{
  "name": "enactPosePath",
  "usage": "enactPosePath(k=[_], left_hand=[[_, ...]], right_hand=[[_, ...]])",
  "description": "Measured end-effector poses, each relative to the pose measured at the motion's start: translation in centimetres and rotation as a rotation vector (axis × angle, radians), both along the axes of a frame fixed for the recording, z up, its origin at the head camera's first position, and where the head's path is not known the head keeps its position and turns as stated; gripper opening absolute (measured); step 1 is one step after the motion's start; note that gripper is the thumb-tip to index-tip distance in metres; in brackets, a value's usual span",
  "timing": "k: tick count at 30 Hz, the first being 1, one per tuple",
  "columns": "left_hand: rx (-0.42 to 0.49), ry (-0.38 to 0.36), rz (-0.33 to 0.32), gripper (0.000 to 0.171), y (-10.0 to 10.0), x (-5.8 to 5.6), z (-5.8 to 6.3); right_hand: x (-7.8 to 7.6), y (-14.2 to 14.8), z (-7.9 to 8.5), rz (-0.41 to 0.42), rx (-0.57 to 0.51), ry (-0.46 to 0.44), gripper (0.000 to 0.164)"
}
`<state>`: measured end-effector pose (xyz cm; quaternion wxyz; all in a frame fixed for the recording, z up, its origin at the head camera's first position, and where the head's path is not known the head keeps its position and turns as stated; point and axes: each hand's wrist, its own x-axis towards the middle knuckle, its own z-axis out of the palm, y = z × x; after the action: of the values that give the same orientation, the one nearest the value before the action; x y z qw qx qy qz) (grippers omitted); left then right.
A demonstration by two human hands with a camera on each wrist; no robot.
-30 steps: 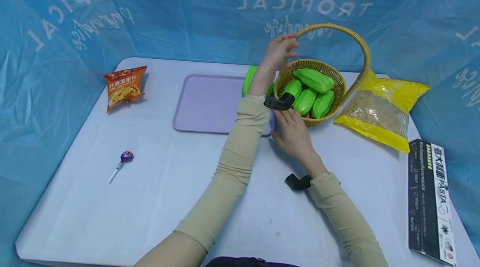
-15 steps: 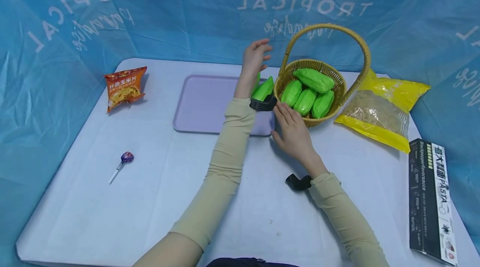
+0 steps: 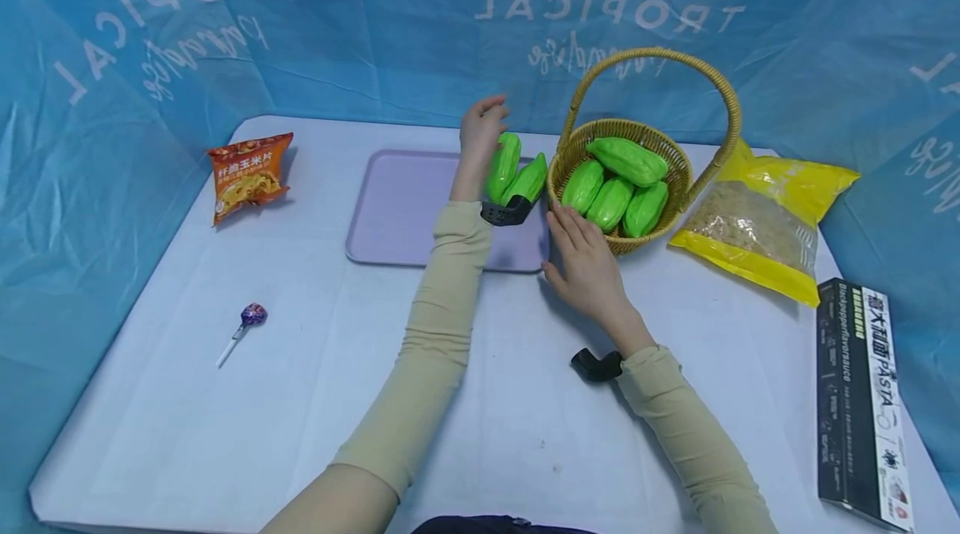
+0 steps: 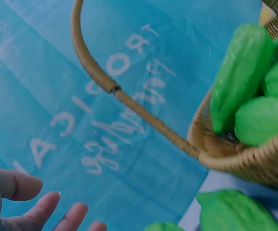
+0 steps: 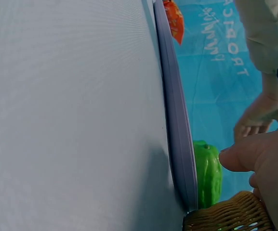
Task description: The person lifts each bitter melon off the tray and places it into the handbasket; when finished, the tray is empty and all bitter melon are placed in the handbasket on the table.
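My left hand point(image 3: 477, 138) hovers over the back right part of a lilac tray point(image 3: 405, 209), fingers loosely bent and holding nothing. Just right of it, two green ridged gourds point(image 3: 528, 178) lie at the tray's right end, one partly behind the wrist strap. My right hand point(image 3: 588, 276) rests its straight fingertips against the front left side of a wicker basket point(image 3: 626, 246) with a tall handle. Several more green gourds point(image 3: 628, 161) lie inside the basket. In the left wrist view, the left fingers point(image 4: 71, 217) are spread apart below the basket handle point(image 4: 151, 119).
A yellow bag point(image 3: 765, 222) lies close to the basket's right side. Nearer the right edge is a black pasta box point(image 3: 855, 401). An orange snack packet point(image 3: 251, 176) and a lollipop point(image 3: 253, 315) lie on the left. A blue curtain point(image 3: 420, 34) encloses the table.
My left hand has moved left from beside the basket handle to above the tray, uncovering the two gourds there. The right hand stays at the basket.
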<state>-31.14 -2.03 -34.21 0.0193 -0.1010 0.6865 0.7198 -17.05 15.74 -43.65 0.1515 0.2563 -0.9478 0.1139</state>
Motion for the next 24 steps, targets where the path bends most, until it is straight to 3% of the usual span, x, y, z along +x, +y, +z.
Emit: enactPosePath(k=[8, 24], left_hand=[[-0.132, -0.008, 0.031, 0.037, -0.8, -0.4, -2.1], [-0.248, -0.107, -0.064, 0.05, -1.0, -1.6, -5.3]], right_hand=[[0.0, 0.1, 0.0, -0.005, 0.006, -0.012, 0.074], [-0.1, 0.0, -0.1, -0.001, 0.005, -0.002, 0.074]])
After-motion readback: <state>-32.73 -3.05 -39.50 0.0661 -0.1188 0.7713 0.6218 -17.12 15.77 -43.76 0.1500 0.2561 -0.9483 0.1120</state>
